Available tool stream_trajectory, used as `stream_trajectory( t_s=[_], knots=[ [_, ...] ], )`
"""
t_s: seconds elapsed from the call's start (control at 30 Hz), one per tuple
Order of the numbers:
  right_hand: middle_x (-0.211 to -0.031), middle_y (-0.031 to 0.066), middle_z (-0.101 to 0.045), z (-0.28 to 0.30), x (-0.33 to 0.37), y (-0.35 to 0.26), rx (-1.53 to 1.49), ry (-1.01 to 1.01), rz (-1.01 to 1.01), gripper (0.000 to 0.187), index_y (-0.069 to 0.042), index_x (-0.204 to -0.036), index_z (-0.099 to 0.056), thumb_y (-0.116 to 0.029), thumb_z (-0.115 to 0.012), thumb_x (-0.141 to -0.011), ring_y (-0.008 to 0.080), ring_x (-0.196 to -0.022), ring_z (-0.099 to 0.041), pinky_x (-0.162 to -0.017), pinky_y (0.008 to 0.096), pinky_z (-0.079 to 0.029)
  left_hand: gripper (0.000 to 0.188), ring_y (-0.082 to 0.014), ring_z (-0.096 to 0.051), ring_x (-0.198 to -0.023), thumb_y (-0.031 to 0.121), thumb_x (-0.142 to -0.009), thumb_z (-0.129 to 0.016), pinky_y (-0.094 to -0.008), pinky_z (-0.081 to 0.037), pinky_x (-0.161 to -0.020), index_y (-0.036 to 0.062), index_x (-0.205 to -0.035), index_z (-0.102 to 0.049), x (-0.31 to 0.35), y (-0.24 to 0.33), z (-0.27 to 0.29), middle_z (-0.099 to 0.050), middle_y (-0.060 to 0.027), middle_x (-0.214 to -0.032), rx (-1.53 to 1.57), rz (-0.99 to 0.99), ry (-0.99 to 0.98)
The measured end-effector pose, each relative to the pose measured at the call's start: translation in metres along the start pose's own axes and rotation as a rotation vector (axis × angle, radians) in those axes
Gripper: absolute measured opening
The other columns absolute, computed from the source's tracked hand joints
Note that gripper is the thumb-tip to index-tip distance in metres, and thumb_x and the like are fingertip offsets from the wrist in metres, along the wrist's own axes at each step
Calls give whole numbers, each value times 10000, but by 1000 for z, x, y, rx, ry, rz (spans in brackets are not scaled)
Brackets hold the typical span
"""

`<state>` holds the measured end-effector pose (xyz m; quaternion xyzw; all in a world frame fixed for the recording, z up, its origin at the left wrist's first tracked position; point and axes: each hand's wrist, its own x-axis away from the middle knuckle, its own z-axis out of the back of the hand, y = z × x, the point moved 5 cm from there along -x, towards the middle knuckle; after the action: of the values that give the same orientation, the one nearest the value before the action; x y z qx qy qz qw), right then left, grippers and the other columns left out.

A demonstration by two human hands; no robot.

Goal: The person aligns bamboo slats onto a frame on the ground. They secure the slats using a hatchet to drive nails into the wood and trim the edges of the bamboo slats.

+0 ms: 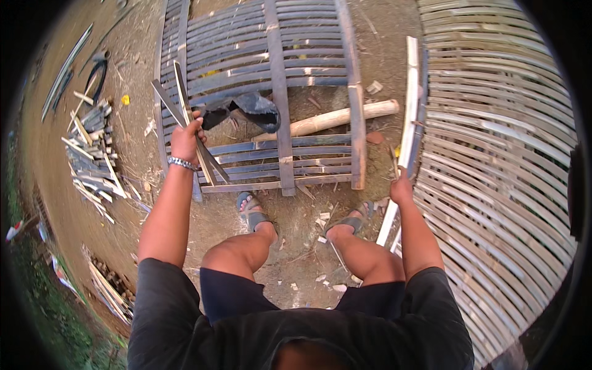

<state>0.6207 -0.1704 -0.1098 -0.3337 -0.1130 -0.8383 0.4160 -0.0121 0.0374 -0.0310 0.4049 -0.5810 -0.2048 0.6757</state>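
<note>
My left hand [187,140], with a bracelet at its wrist, is closed round a few narrow bamboo slats [182,92] that cross each other. It holds them over the left side of a slatted bamboo panel [285,105] lying on the ground. My right hand [401,189] is down at the left edge of a larger slatted bamboo platform [493,148], beside a long pale split bamboo strip [409,105]. Its fingers are curled in. A thin brown piece shows just above them, but what the hand grips is too small to make out.
A round bamboo pole [345,118] and a crumpled black sheet [258,111] lie in the panel's gap. Cut bamboo pieces [92,154] are heaped on the dirt at left. More strips [110,290] lie lower left. Offcuts [324,219] litter the ground by my sandalled feet.
</note>
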Motion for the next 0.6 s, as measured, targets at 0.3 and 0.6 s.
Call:
stream_trajectory(
  t_s=[0.3, 0.6],
  knots=[
    [-1208, 303, -573, -111, -157, 15, 1, 408, 194, 679, -89, -1514, -371, -42, -625, -886, 484, -1138, -561, -989, 526, -448, 243, -87, -537, -576, 92, -924, -677, -248, -427, -519, 2, -1149, -659, -47, -84, 85, -650, -20, -839, -831, -346, 455],
    [-1386, 170, -500, -123, -157, 13, 21, 539, -24, 740, -205, -1531, -426, -233, -774, -879, 366, -1333, -449, -1109, 530, -376, 223, -91, -538, -681, 88, -889, -671, -269, -446, -604, 7, -1091, -626, -15, -76, -41, -603, 2, -835, -554, -329, -442]
  ],
)
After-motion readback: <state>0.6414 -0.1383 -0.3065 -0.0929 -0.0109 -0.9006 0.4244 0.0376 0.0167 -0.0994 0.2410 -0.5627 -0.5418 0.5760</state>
